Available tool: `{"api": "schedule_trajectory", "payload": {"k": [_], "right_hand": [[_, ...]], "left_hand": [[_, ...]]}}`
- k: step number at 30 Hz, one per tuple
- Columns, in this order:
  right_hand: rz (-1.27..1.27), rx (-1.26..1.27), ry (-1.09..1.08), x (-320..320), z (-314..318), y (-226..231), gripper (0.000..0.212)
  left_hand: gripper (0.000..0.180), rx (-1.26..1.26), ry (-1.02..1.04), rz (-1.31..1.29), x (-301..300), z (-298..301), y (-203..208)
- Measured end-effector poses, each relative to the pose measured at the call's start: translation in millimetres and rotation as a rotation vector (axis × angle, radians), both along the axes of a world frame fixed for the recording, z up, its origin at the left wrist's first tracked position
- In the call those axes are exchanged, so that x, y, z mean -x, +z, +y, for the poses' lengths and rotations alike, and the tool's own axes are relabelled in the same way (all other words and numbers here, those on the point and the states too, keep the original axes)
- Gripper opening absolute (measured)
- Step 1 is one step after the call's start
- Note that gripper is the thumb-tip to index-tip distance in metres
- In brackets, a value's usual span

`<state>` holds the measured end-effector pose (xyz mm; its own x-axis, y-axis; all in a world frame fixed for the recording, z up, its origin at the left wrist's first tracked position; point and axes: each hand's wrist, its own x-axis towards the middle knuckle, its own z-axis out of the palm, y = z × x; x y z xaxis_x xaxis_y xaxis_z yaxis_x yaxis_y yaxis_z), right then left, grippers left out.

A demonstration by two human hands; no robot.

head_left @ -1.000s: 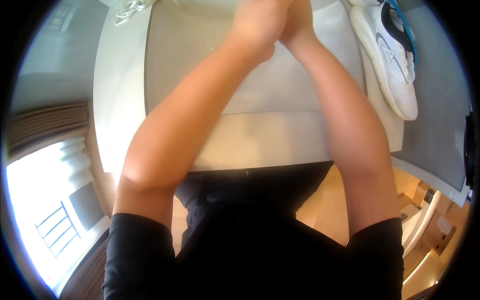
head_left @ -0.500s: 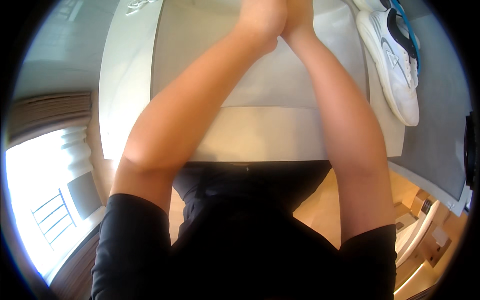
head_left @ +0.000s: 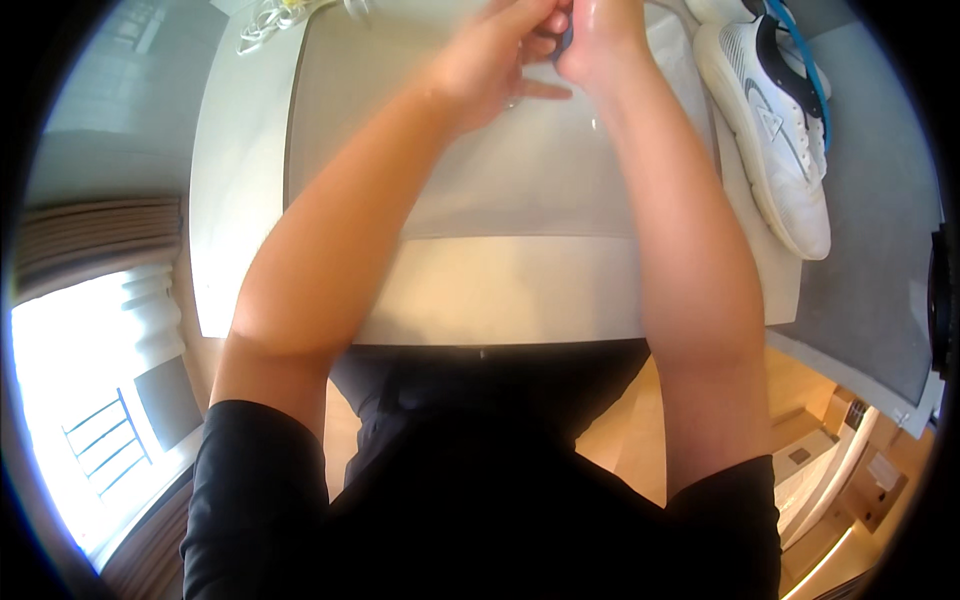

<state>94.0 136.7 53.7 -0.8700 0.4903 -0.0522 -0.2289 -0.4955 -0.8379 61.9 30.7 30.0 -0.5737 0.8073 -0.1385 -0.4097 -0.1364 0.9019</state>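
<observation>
1. So, nearest: black trousers (head_left: 480, 390), up against the counter (head_left: 510, 285); standing that close probably lets both bare forearms reach far over it.
2. Sink (head_left: 520, 190), grey, just past the counter's near edge. Both hands are above it, likely so any drips land inside.
3. Left hand (head_left: 490, 60), far middle: fingers partly curled toward the right hand, one lower finger sticking out straight to the right. Grip unclear.
4. Right hand (head_left: 606, 40), just right of it, heel side showing, skin shiny, maybe wet. Fingers run out of view at the far edge; can't tell how open, or if they hold anything.
5. Dark bluish patch (head_left: 567, 38) between the hands, beside the left fingertips: small item or just shadow, can't tell.
6. White shoe (head_left: 770, 140), right of the sink, toe nearer, blue strip (head_left: 803, 45) along its right; probably parked there to leave the sink free.
7. White laces (head_left: 265, 28), far left on the counter, loosely bunched, seemingly set aside, well apart from both hands.
</observation>
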Motion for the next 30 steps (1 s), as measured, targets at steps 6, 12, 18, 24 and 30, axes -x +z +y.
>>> {"api": "schedule_trajectory", "payload": {"k": [6, 12, 18, 24, 30], "right_hand": [[0.097, 0.339, 0.007, -0.9, -1.1, -6.6, 0.035], [0.202, 0.258, 0.066, 0.6, 1.5, -15.6, 0.02], [0.246, 0.071, 0.099, -5.6, -1.6, -21.4, 0.011], [0.256, 0.046, 0.01, -9.9, -8.7, -16.2, 0.02], [0.218, 0.044, -0.008, -12.1, -18.4, -12.8, 0.032]], "left_hand": [[0.054, -0.212, -0.196, -0.148, -1.8, -2.1, -19.4], [0.059, -0.247, -0.176, -0.228, -7.6, -1.5, -19.1], [0.052, -0.252, -0.12, -0.364, -8.6, -3.2, -8.8], [0.034, -0.25, -0.008, -0.376, -22.6, -11.3, 13.8], [0.033, -0.157, -0.029, -0.352, -13.4, 3.8, -18.1]]}}
